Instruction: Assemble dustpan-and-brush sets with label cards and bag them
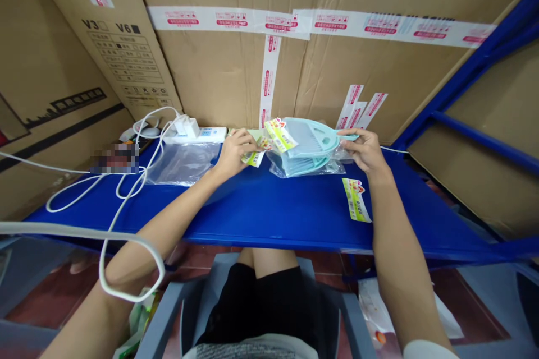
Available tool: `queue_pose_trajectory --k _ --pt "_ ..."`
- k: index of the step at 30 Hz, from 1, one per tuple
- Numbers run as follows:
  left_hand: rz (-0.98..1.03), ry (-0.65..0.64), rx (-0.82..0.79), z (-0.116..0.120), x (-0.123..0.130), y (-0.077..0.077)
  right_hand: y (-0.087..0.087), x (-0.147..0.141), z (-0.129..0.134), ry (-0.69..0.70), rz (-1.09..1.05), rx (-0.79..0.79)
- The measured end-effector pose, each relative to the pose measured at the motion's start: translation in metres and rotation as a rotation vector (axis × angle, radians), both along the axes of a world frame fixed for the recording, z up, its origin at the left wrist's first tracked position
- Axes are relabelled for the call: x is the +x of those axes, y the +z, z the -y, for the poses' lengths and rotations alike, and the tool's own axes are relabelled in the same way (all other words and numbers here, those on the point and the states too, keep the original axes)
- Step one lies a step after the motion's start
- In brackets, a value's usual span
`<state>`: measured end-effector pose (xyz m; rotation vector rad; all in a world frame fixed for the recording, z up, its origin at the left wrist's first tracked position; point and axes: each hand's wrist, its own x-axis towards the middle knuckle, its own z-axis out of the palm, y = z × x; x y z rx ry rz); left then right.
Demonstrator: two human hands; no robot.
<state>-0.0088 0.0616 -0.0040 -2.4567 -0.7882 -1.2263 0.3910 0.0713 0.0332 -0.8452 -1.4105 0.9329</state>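
My right hand [367,151] grips the narrow end of a light blue small dustpan [309,137], held just above the blue table. More light blue plastic in a clear bag [311,168] lies under it; I cannot tell whether the bag wraps both. A yellow-green printed card [281,134] rests across the dustpan's left end. Between the fingers of my left hand [236,151] are similar yellow-green cards [254,157], close to that end. One loose card [356,199] lies on the table near my right forearm.
Clear plastic bags [183,164] lie flat left of my left hand. Behind them stands a white power strip [210,134] with plugs. A white cable [112,224] loops over the table's left side and my left forearm. Cardboard [227,67] walls the back; a blue metal frame [475,61] rises at right.
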Motion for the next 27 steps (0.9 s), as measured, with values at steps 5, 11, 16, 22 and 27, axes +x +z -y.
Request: queue_pose_trajectory --k 5,11,16,22,27 --pt "0.095 0.058 -0.022 0.004 -0.001 0.005 0.0 -0.002 0.001 -0.011 0.015 -0.008" --pt "-0.1 0.064 0.084 0.006 0.008 0.0 -0.001 -0.015 0.004 0.062 0.037 -0.046" --pt "0.025 0.145 0.168 -0.009 -0.013 -0.002 -0.001 -0.011 0.002 0.051 0.035 -0.051" --pt "0.441 0.364 0.223 -0.014 -0.034 0.008 -0.004 -0.021 0.005 0.157 0.083 -0.106" --pt "0.382 0.271 0.164 -0.007 -0.024 0.012 -0.018 -0.051 0.006 0.331 0.203 -0.147"
